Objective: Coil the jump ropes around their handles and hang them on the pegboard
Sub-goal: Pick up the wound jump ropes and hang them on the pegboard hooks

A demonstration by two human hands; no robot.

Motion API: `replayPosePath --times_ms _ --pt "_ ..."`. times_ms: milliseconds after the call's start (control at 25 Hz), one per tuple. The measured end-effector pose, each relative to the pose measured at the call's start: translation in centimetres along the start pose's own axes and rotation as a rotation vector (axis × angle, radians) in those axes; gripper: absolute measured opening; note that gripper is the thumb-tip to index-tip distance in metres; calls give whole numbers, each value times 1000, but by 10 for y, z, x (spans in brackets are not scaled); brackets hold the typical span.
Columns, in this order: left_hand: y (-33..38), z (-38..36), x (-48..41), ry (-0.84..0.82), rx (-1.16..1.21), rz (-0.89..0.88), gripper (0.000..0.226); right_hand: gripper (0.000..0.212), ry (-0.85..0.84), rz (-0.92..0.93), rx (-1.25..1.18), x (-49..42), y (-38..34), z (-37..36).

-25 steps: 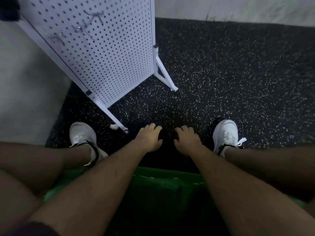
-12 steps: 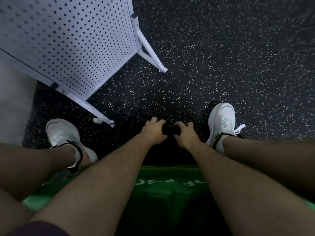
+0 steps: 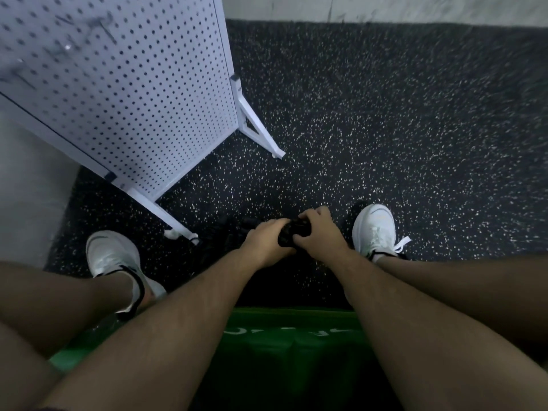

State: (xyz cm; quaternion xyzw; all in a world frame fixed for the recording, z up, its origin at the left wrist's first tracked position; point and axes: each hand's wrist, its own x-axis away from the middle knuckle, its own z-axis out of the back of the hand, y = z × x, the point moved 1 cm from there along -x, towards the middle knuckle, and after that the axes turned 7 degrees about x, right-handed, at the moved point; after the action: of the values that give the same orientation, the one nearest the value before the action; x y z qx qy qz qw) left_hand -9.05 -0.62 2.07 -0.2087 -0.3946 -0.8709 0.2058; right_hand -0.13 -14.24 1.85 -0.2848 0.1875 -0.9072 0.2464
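A black jump rope bundle [image 3: 292,232] sits between my two hands, low over the speckled floor. My left hand [image 3: 267,244] grips its near side with curled fingers. My right hand [image 3: 318,232] wraps over the top and far side. More dark rope [image 3: 219,235] lies on the floor just left of my hands, hard to make out against the dark floor. The white pegboard [image 3: 133,93] stands at the upper left on its white legs, with dark hooks [image 3: 100,28] near its top.
My two white shoes [image 3: 112,256] [image 3: 375,229] flank the hands on the black speckled mat [image 3: 385,129]. A green seat [image 3: 284,351] lies under my arms. The pegboard's white feet [image 3: 261,134] reach onto the mat. Pale floor [image 3: 26,191] lies at the left.
Both hands have closed round the black bundle and lifted it slightly; the right hand now wraps over its top. The view tilted back up, showing more pegboard and the far wall.
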Motion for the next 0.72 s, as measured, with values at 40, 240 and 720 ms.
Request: replayPosePath --times_ms 40,240,720 --pt "7 6 5 31 94 -14 61 46 32 33 1 2 -9 14" --pt "48 57 29 237 490 -153 65 45 227 153 -38 15 -71 113" --pt "138 289 175 831 -71 -447 80 28 543 588 -415 77 -253 294"
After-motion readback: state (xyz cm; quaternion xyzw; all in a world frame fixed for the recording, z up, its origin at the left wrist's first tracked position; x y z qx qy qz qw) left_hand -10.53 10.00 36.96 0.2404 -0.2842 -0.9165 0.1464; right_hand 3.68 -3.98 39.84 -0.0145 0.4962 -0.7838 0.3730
